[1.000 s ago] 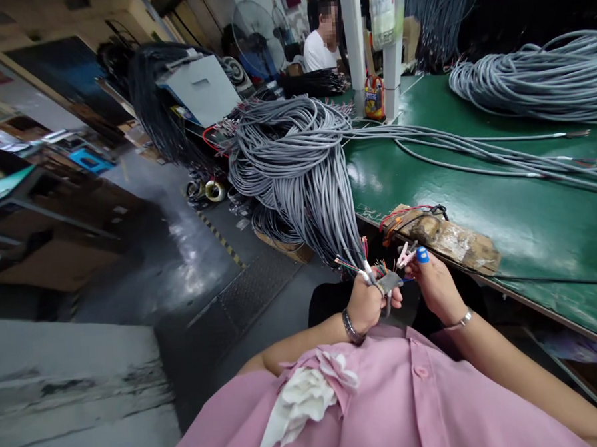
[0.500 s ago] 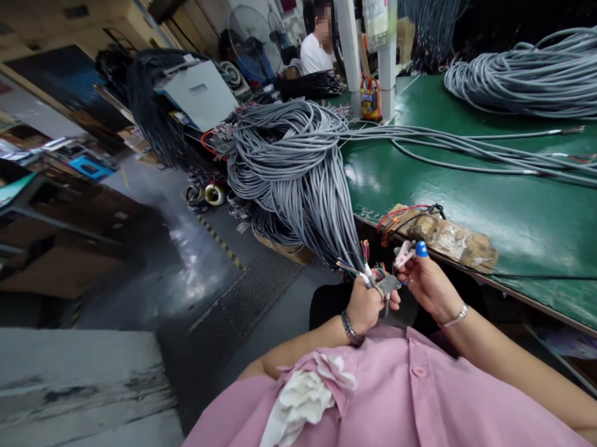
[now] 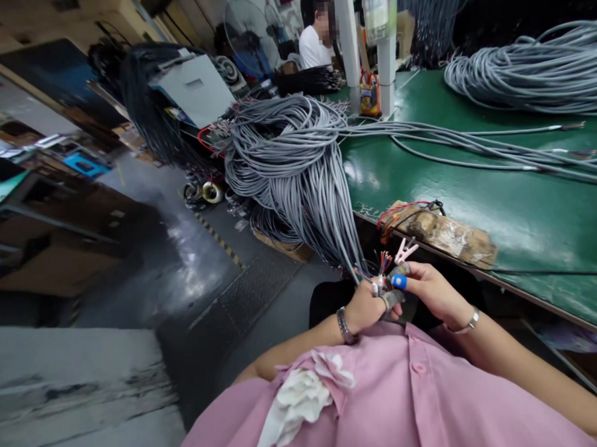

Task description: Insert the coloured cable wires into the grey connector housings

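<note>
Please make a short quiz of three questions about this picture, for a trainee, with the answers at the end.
1. True or false: coloured wires stick up beside the left hand.
2. The finger cover on the right hand is: A) yellow B) blue C) red
3. Fill in: many grey cables hang over the edge of the ____ tabletop.

Key: 1. True. 2. B. 3. Green.
</note>
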A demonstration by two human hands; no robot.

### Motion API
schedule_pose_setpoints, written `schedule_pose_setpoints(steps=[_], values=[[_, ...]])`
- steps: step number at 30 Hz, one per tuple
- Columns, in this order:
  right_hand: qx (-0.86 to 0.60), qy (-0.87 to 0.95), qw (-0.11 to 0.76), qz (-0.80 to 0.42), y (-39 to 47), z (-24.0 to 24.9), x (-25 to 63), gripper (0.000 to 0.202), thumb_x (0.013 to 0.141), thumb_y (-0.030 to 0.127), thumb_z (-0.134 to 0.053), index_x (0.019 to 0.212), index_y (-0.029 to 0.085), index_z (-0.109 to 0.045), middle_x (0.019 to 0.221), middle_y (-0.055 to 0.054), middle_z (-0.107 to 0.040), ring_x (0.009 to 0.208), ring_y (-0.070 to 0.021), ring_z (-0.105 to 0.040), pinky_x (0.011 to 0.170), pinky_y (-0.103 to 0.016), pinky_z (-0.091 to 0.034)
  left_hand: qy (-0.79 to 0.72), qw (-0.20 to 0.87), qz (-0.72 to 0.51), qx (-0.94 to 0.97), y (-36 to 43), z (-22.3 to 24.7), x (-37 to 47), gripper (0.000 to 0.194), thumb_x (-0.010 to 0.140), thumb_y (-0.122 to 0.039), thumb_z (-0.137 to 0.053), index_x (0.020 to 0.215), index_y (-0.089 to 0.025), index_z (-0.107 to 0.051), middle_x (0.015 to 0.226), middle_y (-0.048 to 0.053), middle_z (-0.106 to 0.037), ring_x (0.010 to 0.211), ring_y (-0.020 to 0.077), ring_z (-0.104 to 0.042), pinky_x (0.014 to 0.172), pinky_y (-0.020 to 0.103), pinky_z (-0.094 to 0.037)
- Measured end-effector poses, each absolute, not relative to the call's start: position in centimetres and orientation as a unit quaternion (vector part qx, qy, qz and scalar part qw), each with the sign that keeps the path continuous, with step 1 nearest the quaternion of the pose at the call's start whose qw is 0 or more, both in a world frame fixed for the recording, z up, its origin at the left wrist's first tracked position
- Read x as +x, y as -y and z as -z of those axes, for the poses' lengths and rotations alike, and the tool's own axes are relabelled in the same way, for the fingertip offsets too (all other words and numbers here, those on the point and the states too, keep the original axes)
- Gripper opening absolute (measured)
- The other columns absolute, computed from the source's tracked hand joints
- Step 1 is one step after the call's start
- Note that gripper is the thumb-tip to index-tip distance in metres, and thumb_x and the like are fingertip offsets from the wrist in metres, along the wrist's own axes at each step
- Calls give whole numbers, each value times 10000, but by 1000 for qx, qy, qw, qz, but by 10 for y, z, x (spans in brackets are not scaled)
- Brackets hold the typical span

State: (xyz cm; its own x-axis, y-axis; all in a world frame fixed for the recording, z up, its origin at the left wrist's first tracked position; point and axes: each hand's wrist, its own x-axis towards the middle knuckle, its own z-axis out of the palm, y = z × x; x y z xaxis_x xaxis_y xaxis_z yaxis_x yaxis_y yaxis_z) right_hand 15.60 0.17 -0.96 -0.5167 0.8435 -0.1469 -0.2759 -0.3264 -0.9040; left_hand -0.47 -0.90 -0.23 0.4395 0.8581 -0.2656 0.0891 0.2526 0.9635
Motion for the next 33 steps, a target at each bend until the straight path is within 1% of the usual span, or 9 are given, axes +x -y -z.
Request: schedule_pose_setpoints(steps=[2, 5, 8, 11, 15, 20, 23, 28, 33], values=[[-334, 461, 379, -730, -1, 11, 159, 193, 817, 375, -641, 827, 183, -621, 623, -17, -654, 545, -159, -601, 597, -310, -461, -439, 667, -272, 538, 6, 3, -5, 335, 726, -431, -666, 639, -114, -599, 530, 53, -621, 453, 120, -566, 441, 207, -393], [-363, 457, 402, -706, -2, 20, 170, 217, 837, 395, -614, 851, 180, -637, 742, -25, -653, 658, -139, -592, 653, -283, -456, -451, 678, -311, 490, 3, 10, -6, 341, 743, -455, -639, 699, -122, -586, 547, 49, -628, 438, 114, -565, 383, 184, -310], [-375, 456, 392, -706, -1, 30, 178, 225, 782, 359, -688, 915, 183, -643, 832, -26, -636, 712, -128, -561, 648, -256, -444, -455, 689, -360, 435, 2, 18, -7, 335, 735, -456, -646, 741, -134, -553, 553, 40, -627, 446, 124, -587, 355, 174, -244], [-386, 476, 396, -684, 1, 33, 179, 216, 759, 323, -715, 906, 181, -647, 790, -15, -620, 685, -122, -532, 634, -253, -432, -450, 696, -382, 408, 2, 21, -7, 330, 720, -440, -664, 734, -138, -533, 567, 41, -634, 456, 128, -598, 354, 174, -240], [-394, 491, 424, -651, 1, 30, 173, 181, 765, 328, -703, 863, 182, -661, 777, -17, -623, 688, -133, -530, 643, -268, -429, -435, 710, -383, 400, 1, 19, -7, 341, 721, -453, -660, 730, -129, -552, 570, 45, -634, 450, 124, -593, 355, 178, -234], [-352, 460, 444, -684, -3, 22, 164, 193, 743, 371, -714, 813, 199, -659, 718, -16, -632, 637, -151, -541, 633, -297, -435, -404, 740, -322, 431, 2, 15, -11, 382, 720, -483, -654, 726, -105, -596, 568, 66, -635, 439, 127, -587, 357, 192, -226], [-347, 443, 447, -696, -4, 20, 159, 191, 729, 373, -726, 766, 203, -647, 668, -9, -626, 598, -148, -535, 609, -294, -426, -397, 742, -317, 438, 3, 15, -12, 382, 733, -482, -645, 743, -102, -607, 563, 68, -635, 435, 127, -583, 357, 193, -225], [-366, 433, 464, -681, -3, 27, 158, 201, 769, 334, -692, 678, 181, -599, 603, 8, -598, 561, -121, -517, 596, -270, -395, -412, 730, -356, 413, 4, 17, -11, 333, 721, -438, -666, 745, -112, -603, 571, 54, -632, 445, 117, -580, 363, 186, -217], [-327, 412, 434, -732, -2, 26, 154, 176, 815, 349, -629, 751, 198, -565, 557, -2, -615, 501, -155, -560, 583, -305, -405, -395, 743, -345, 416, 4, 15, -7, 381, 717, -480, -651, 754, -103, -616, 534, 50, -606, 421, 109, -554, 362, 193, -197]])
